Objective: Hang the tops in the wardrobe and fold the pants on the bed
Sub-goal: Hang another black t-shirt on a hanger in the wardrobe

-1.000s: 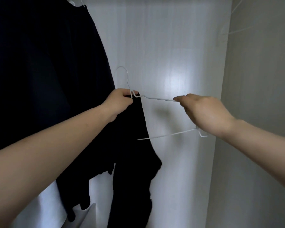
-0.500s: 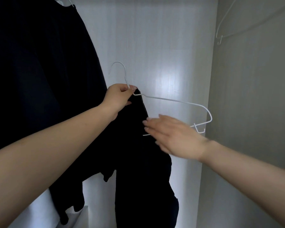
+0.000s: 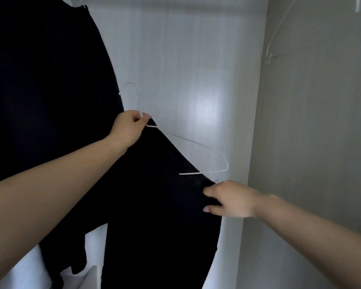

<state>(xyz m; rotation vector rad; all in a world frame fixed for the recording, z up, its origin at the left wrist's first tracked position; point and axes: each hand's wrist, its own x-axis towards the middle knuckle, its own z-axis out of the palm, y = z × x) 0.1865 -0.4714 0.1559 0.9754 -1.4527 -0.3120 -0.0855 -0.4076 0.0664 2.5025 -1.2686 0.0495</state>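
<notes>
I see the left hand (image 3: 129, 128) pinching the neck of a white wire hanger (image 3: 196, 142) inside the wardrobe (image 3: 186, 59), while the right hand (image 3: 231, 199) grips the black top (image 3: 154, 195) draped from it.

A big dark top (image 3: 46, 90) fills the left of the wardrobe, while the right by the side wall (image 3: 313, 142) is open for a hand.

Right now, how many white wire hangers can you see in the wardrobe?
3. One hanger is held at its neck by the left hand; one carries the dark garment top left; one hangs empty, top right. Others may be hidden.
</notes>
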